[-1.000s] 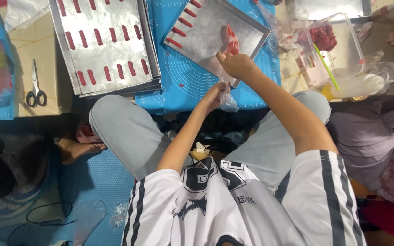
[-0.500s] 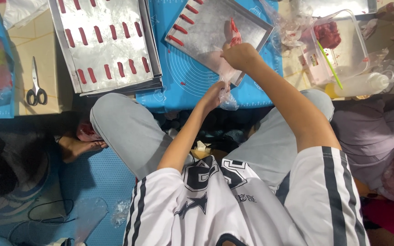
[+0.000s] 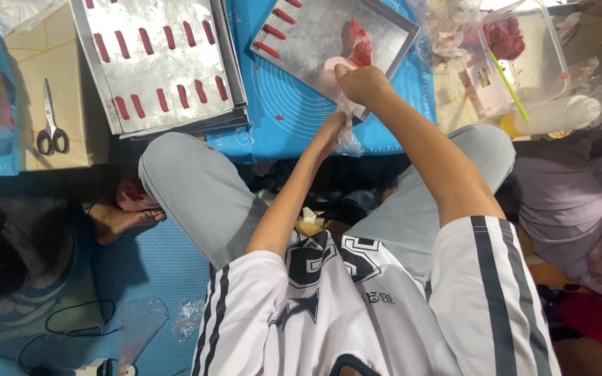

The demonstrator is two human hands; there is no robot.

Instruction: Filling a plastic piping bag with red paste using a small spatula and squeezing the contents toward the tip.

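Two metal trays on the silicone mat (image 3: 280,111): left tray (image 3: 158,63) full of piped strips (image 3: 168,101), right tray (image 3: 315,42) under right hand (image 3: 362,82). Scissors (image 3: 51,129) far left; plastic container (image 3: 524,63) right.

A clear plastic piping bag (image 3: 351,49) filled with red paste is in the right grip, its loose clear tail in the left grip just below. Right of the grips stands a clear rectangular plastic tub (image 3: 531,59) bearing a small pink and white label (image 3: 483,75). Crumpled clear plastic wrap (image 3: 447,31) lies between tub and grips.
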